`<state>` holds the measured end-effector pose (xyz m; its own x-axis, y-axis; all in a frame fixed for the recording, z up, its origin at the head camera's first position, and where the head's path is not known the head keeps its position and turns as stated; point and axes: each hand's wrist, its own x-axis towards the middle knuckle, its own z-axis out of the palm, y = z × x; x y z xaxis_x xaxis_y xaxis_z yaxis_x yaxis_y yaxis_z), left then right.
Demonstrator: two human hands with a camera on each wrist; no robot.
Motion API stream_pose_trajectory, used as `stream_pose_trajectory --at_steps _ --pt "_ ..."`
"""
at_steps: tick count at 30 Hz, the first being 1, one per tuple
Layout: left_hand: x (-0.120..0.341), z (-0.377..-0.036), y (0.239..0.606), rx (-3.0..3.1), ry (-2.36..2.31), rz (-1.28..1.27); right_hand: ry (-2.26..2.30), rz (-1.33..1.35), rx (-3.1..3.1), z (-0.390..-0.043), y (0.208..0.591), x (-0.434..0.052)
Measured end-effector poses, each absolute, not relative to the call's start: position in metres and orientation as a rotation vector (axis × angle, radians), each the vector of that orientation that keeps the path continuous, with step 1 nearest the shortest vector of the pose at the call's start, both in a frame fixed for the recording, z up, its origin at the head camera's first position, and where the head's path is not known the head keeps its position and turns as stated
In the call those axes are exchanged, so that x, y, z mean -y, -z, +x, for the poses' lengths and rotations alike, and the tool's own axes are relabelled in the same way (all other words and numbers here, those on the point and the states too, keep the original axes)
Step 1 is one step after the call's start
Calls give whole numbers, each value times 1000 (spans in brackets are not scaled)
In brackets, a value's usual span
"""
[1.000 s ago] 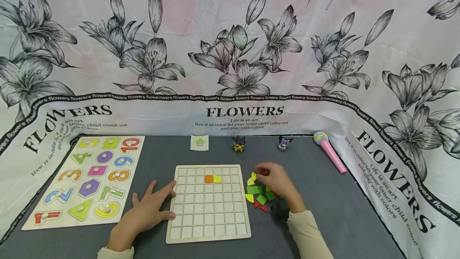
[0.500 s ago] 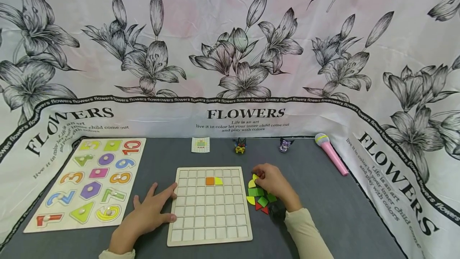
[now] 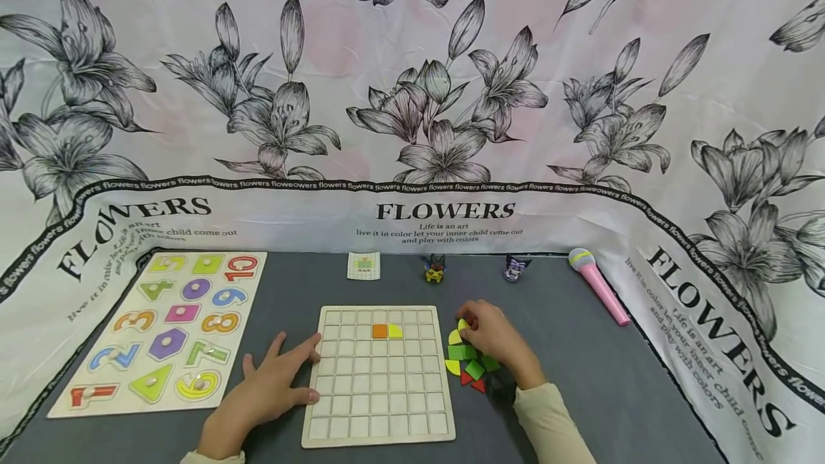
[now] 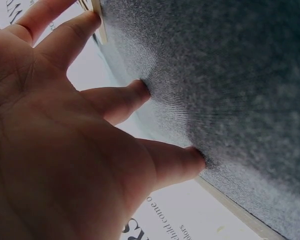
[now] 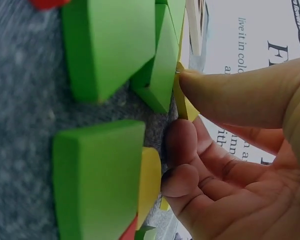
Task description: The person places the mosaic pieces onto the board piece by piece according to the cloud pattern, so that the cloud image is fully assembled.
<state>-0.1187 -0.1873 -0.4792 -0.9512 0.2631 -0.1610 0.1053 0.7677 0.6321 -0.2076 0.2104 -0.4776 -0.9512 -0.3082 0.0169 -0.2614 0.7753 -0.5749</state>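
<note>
On the grey felt-covered desk (image 3: 580,349), centre: one pale wooden grid board (image 3: 380,378), lying flat, holding an orange square tile (image 3: 379,331) and, touching it on the right, a yellow quarter-round tile (image 3: 395,331) in the second row.

Left hand (image 3: 264,392): flat on the desk at the board's left edge, fingers (image 4: 130,97) straight and spread, gripping nothing; fingertips touch the board's rim. Same posture and place as one second ago.

Right hand (image 3: 493,339): over the top of the loose pile of coloured tiles (image 3: 470,360) just right of the board. Thumb and fingers (image 5: 230,97) curl in a pinch on a thin yellow quarter-round piece (image 5: 182,102), set on edge against a green block (image 5: 162,65); in the head view that piece (image 3: 462,324) shows at the fingertips, at the pile's far end near the board's upper right corner. One second ago the hand sat slightly farther from the board with the piece at its tips; since then it has edged a little toward the board, and the piece remains beside the pile, not on the grid.

Pile contents: green squares, yellow quarter-rounds, red triangles, lying touching one another.

Elsewhere, unchanged: a cream number puzzle board with coloured digits and shapes (image 3: 161,331) at left; a small pattern card (image 3: 364,265), a yellow figurine (image 3: 435,270), a purple figurine (image 3: 515,268) along the far edge; a pink toy microphone (image 3: 599,285) at right; white flower-printed cloth (image 3: 412,92) behind.
</note>
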Motion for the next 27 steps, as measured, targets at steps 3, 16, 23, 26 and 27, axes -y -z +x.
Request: stream_pose_trajectory --at_steps 3,16,23,26,27 --pt "187 -118 479 -2718 -944 277 953 -474 -2897 -207 478 -211" --pt "187 -119 477 -2742 -908 284 1164 -541 -2865 -204 476 -204" --pt "187 -119 479 -2744 -931 301 1261 -574 -2826 -198 474 -187" --pt "187 -119 480 -2752 -927 302 1292 -589 -2801 -197 476 -178" --pt "188 -120 480 -2753 -924 299 1301 -601 -2792 -197 477 -176"
